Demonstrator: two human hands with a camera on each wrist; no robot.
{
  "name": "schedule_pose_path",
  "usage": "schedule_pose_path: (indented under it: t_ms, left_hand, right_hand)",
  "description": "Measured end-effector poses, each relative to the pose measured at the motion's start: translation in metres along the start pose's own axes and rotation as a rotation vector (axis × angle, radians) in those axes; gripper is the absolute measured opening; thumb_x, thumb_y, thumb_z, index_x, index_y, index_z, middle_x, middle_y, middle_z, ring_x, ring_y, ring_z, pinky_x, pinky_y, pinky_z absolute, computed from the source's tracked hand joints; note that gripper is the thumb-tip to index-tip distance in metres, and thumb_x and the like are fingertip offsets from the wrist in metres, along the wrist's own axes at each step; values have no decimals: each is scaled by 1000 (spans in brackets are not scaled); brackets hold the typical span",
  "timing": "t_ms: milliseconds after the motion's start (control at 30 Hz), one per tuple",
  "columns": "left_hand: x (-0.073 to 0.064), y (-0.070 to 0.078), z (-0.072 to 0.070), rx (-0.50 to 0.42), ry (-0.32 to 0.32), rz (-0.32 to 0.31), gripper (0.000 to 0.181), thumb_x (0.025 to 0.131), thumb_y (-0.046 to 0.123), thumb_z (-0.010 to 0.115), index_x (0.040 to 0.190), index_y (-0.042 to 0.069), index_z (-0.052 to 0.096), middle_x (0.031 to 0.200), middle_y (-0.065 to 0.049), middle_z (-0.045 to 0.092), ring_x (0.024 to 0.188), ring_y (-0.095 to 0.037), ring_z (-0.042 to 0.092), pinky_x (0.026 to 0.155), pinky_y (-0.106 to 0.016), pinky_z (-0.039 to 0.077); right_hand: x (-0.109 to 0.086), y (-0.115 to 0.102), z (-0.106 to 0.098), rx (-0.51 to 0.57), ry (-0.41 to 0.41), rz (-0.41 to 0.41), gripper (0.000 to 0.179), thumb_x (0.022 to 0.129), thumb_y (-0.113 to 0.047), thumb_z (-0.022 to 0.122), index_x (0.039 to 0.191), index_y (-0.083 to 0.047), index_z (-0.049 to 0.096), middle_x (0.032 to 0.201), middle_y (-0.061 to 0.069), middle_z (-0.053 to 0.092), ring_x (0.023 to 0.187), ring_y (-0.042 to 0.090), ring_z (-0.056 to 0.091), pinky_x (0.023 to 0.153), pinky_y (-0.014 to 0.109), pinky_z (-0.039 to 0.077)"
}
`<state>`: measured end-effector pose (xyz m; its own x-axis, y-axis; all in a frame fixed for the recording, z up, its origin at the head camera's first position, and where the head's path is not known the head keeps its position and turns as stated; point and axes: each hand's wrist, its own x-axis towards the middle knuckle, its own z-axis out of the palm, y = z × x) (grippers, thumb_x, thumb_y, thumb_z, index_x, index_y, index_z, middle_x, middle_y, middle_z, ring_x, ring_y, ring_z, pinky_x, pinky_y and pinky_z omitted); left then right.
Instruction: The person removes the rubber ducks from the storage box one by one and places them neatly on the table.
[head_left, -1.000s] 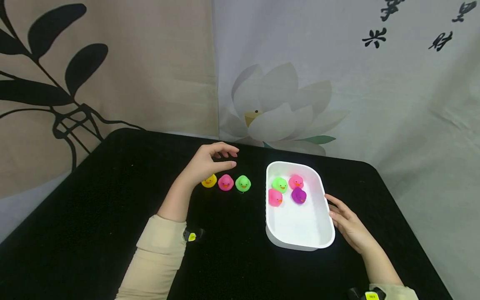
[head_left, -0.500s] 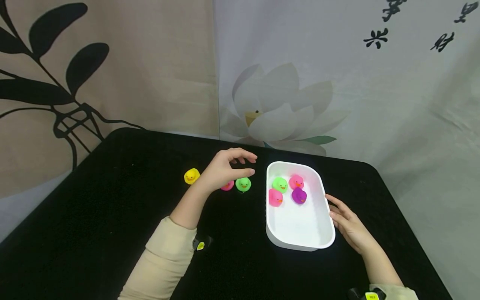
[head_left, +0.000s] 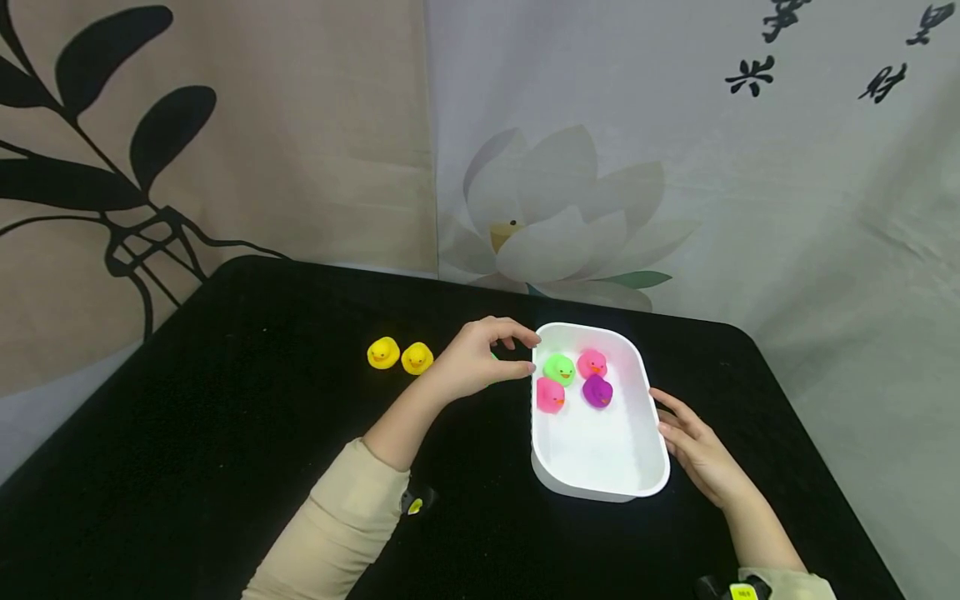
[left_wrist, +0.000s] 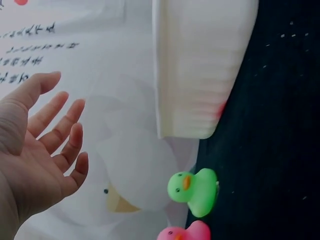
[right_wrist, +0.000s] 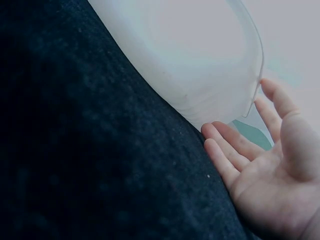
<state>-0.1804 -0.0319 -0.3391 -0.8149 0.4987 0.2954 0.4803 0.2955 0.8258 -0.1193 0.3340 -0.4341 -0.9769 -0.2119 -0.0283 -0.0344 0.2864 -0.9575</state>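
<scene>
Left hand (head_left: 477, 358): up over the table (head_left: 225, 483), thumb and fingers spread wide with a gentle bend, palm bare, fingertips at the tray's left rim in the head view; its own wrist view shows it apart from tray and ducks.
Outer green duck (left_wrist: 197, 191): just past the tray's end in the left wrist view, and from above only a sliver peeks out by the left hand.
Outer pink duck (left_wrist: 187, 232): right beside that green one, cut off by the frame's lower edge, hidden in the head view.
Yellow ducks (head_left: 383, 352): two of them, close together, left of the hand.
Tray (head_left: 600, 467): white, on the table, and here's its load, a green duck (head_left: 559, 370), two pink ducks (head_left: 592, 364) and a purple duck (head_left: 597, 391), all toward the far end.
Right hand (head_left: 697, 458): at the tray's right side, fingers loosely fanned, fingertips touching it.
Backdrop (head_left: 300, 167): pale cloth, with dark leaves (head_left: 112, 50) left and a lotus (head_left: 570, 208) mid-right.
</scene>
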Motion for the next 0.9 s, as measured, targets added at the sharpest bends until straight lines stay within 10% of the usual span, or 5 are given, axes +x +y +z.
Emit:
schedule_pose_path:
  t_ms: [900]
  left_hand:
    - [6,-23,40,156,-105,-92,35,81,21,78,114,13,70,109,0,63,95,-16,49,65,-22,51]
  right_hand:
    - [0,0,-1,21,-12,-15,53,102,-21,46,150,-10,25,145,30,30,112,4,55,90,27,45]
